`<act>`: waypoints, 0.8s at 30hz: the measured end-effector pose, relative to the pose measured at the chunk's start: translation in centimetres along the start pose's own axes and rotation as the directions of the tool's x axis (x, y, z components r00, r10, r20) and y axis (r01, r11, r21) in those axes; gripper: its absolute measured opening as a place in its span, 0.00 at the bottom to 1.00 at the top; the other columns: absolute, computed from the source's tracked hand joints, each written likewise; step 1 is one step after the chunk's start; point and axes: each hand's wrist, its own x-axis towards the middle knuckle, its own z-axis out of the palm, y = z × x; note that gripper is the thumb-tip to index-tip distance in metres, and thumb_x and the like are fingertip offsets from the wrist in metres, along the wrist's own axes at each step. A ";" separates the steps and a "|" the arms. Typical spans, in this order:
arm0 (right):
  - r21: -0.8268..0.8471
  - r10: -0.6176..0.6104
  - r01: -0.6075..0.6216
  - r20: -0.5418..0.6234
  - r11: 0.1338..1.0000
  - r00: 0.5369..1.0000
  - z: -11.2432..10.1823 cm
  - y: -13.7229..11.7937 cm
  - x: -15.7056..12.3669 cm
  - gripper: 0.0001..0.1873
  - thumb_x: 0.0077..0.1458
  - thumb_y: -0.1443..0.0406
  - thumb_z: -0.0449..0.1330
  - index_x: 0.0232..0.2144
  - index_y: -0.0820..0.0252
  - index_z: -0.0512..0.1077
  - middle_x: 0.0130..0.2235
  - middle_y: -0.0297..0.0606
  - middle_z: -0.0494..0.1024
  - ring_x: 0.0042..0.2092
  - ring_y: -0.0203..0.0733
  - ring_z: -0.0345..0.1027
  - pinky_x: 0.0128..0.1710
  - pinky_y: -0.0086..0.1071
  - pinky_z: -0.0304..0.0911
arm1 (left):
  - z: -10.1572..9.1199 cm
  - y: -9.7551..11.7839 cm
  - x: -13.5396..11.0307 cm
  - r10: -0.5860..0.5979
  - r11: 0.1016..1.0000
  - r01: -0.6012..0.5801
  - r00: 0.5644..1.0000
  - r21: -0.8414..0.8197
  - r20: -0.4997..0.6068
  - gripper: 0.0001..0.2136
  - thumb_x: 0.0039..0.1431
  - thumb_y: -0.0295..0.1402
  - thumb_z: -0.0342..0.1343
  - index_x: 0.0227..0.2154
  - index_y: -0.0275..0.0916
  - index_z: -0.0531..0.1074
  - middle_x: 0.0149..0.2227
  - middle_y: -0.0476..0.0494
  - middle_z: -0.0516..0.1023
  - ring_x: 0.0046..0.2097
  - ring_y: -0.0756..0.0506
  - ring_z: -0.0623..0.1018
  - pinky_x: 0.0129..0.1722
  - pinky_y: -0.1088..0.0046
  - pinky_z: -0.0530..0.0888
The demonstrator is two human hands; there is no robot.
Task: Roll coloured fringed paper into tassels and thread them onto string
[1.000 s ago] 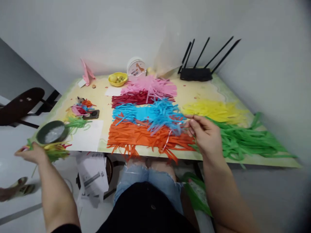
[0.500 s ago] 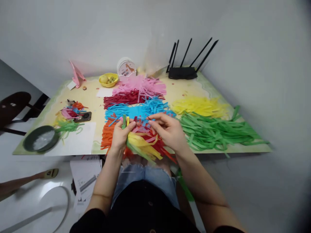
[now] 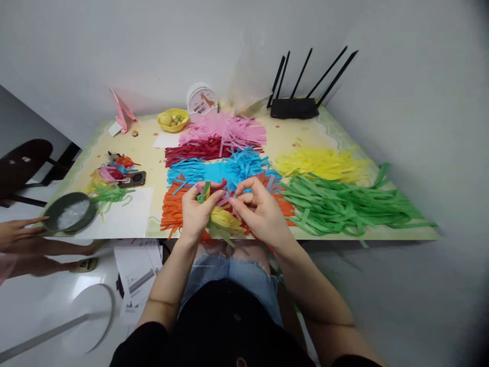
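A bundle of paper strips (image 3: pixel 224 218) in yellow, green, red and pink hangs from my left hand (image 3: pixel 198 211), whose thumb and fingers are closed around its upper part. Close beside it, my right hand (image 3: pixel 260 209) pinches a thin pinkish strip of the bundle between thumb and fingertips. Both hands are over the table's front edge. Behind them lie fringed layers of orange paper (image 3: pixel 173 208), blue paper (image 3: pixel 216 172), dark red paper (image 3: pixel 194 150) and pink paper (image 3: pixel 225 130). To the right are piles of green strips (image 3: pixel 340 204) and yellow strips (image 3: pixel 323 163).
At the left, another person's hand (image 3: pixel 23 232) touches a dark green bowl (image 3: pixel 87 216) holding something whitish. Near it lie finished-looking colourful tassels (image 3: pixel 112 173) and a phone-like device (image 3: pixel 135 179). A yellow fruit bowl (image 3: pixel 171 127), a giraffe-printed tub (image 3: pixel 202 100) and a black router (image 3: pixel 294 108) stand at the back.
My left hand has turned and the bundle now hangs lower and shorter in view. My right hand stays close beside it. Another person's hand has come in at the left and reached the bowl.
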 end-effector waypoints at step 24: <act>0.345 -0.100 0.294 -0.483 0.891 0.870 -2.2 1.2 3.1 0.16 0.57 0.51 0.63 0.34 0.54 0.65 0.28 0.28 0.72 0.19 0.27 0.54 0.15 0.23 0.46 | -0.7 -2.8 0.2 0.098 0.956 -0.165 0.958 0.240 0.270 0.06 0.58 0.35 0.61 0.33 0.38 0.78 0.38 0.43 0.82 0.39 0.44 0.80 0.43 0.67 0.74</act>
